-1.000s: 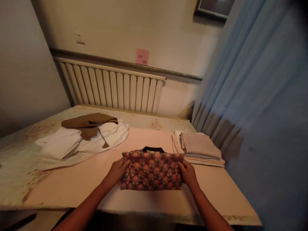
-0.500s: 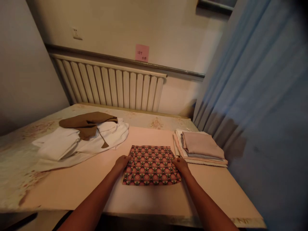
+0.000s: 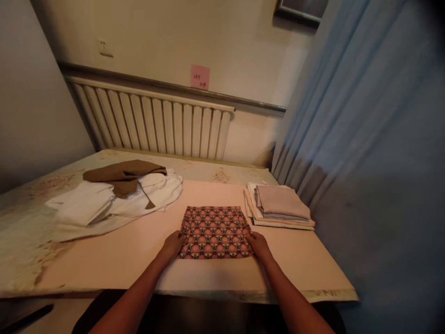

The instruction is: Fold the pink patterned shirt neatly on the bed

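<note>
A folded garment with a red floral pattern (image 3: 214,230) lies flat on the pink table top (image 3: 121,260), in front of me. My left hand (image 3: 172,245) rests at its near left corner, fingers curled onto the edge of the cloth. My right hand (image 3: 258,244) rests at its near right corner in the same way. Whether the fingers pinch the cloth or only press on it does not show clearly.
A stack of folded pale cloths (image 3: 278,206) sits just right of the patterned garment. A heap of white clothing (image 3: 104,206) with a brown garment (image 3: 121,174) on top lies at the left. A radiator (image 3: 153,120) lines the wall; a blue curtain (image 3: 365,139) hangs at the right.
The patterned garment was folded over away from me, hiding its black collar, and now lies flat. Both hands slid back from its far edge to its near corners.
</note>
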Available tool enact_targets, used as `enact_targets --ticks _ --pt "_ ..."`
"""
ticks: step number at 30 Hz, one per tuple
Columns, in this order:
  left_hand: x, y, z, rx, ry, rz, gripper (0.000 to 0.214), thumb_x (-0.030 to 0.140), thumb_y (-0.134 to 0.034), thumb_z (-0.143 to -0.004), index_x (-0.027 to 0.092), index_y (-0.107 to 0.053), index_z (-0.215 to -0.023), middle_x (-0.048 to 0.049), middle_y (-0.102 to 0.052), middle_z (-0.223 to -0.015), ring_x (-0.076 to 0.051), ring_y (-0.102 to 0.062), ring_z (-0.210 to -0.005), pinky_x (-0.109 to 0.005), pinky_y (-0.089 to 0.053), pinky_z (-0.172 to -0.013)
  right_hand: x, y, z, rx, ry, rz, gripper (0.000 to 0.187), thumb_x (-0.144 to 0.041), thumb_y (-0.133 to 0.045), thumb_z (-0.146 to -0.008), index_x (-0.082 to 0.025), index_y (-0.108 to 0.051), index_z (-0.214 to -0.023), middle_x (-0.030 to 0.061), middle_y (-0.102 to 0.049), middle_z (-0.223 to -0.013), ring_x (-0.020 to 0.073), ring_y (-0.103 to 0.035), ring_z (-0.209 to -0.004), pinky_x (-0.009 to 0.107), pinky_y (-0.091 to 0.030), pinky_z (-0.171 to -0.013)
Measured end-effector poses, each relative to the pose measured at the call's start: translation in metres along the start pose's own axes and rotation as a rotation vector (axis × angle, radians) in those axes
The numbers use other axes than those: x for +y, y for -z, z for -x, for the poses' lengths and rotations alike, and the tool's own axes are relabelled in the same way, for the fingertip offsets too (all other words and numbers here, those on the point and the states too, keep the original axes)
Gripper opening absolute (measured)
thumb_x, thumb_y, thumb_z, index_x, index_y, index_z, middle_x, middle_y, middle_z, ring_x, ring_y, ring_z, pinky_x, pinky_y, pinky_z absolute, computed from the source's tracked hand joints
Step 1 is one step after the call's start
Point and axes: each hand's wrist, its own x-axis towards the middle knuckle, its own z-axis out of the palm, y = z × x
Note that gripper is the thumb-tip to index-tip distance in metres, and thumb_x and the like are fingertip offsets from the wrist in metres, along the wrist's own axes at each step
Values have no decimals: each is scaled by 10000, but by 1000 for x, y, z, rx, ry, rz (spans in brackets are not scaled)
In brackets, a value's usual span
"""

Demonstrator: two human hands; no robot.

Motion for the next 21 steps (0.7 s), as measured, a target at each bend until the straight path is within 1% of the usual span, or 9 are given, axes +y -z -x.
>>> enact_targets --ticks 3,5,7,10,13,15,17,19,21 --pt "-3 0 6 9 3 11 172 273 -515 -784 176 -648 -836 -84 -746 -921 -252 -676 -931 -280 -466 -759 6 1 7 -4 9 -75 276 -420 -530 -741 -177 -658 -709 29 -668 -692 191 -595 -710 247 -389 -599" --pt "-6 1 12 12 4 44 181 310 -535 -768 177 -644 -825 -82 -742 -882 -267 -675 -910 -293 -468 -742 9 3 14 -26 26 -134 305 -412 -532 -725 -174 -698 -817 32 -686 -743 199 -604 -739 256 -408 -621" --pt "-10 2 19 3 -3 97 223 357 -562 -746 173 -646 -839 -74 -738 -852 -275 -674 -882 -300 -473 -713 13 7 22 -50 40 -192 393 -402 -543 -709 -168 -711 -974 28 -689 -760 201 -600 -738 263 -416 -625" --pt "-15 5 29 -26 -23 194 322 422 -611 -692 165 -652 -882 -57 -733 -820 -275 -673 -840 -301 -480 -672 18 15 33 -87 44 -260 557 -416 -580 -690 -141 -667 -1167 -16 -612 -609 176 -535 -605 264 -382 -562" --pt "-17 9 37 -70 -50 290 439 454 -652 -636 151 -648 -955 -46 -729 -820 -260 -674 -813 -295 -491 -658 22 22 41 -129 46 -305 653 -450 -616 -687 -113 -619 -1246 -60 -516 -511 128 -419 -481 244 -306 -491" --pt "-16 12 41 -107 -67 342 516 454 -667 -605 137 -633 -1011 -50 -730 -835 -254 -676 -814 -296 -502 -670 23 23 45 -172 40 -392 697 -464 -638 -687 -125 -573 -1293 -48 -576 -578 93 -357 -437 229 -257 -453" --pt "-15 14 44 -144 -83 383 571 440 -673 -585 132 -615 -1061 -60 -737 -885 -254 -679 -847 -303 -513 -703 23 21 49 -222 19 -549 749 -463 -662 -677 -163 -508 -1346 -7 -670 -757 56 -303 -398 218 -216 -415" --pt "-17 15 44 -185 -120 424 595 415 -677 -580 137 -603 -1101 -74 -739 -977 -259 -675 -919 -311 -517 -759 22 17 52 -261 -3 -684 792 -450 -680 -659 -194 -457 -1374 27 -697 -913 30 -270 -366 216 -198 -384" --pt "-20 14 42 -202 -153 416 590 380 -674 -586 148 -603 -1123 -74 -730 -1052 -260 -663 -976 -310 -511 -803 22 12 53 -278 -23 -674 777 -428 -681 -644 -201 -464 -1354 15 -695 -884 29 -285 -348 216 -215 -371"
